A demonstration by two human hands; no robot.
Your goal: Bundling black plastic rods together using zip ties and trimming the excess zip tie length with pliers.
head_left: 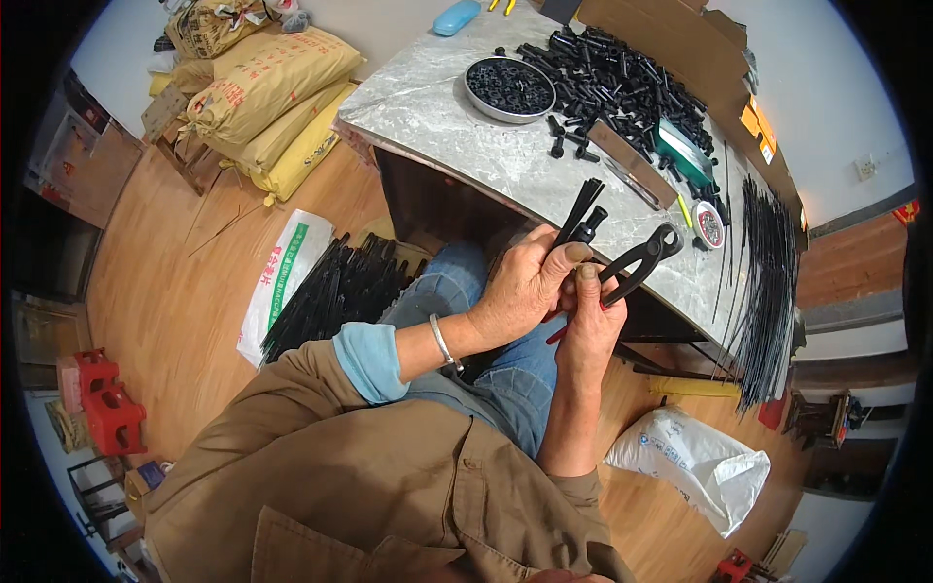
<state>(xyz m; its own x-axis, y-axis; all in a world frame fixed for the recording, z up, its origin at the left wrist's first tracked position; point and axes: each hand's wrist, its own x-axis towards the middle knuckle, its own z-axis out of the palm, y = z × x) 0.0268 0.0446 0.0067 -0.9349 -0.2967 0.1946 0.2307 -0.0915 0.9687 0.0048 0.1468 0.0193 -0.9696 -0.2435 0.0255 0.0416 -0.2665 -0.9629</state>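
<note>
My left hand point(525, 282) is closed around a few thin black strips point(579, 208) and a short black tubular piece point(591, 223), which point up and away from me over the table's near edge. Close beside it, my right hand point(591, 325) grips a pair of end-cutting pincers point(637, 270) with a dark metal head and red handles. The pincers' jaws point toward the table, to the right of the black pieces. The two thumbs nearly meet, and whatever small part lies between the fingertips is hidden.
On the grey marbled table point(418, 83) lie a heap of black tubular parts point(622, 78), a round metal tray point(509, 118) of small black pieces, a small white bowl point(708, 225) and long black wires point(768, 282). More black strips point(340, 291) rest beside my left knee. Stuffed sacks point(272, 92) stand left.
</note>
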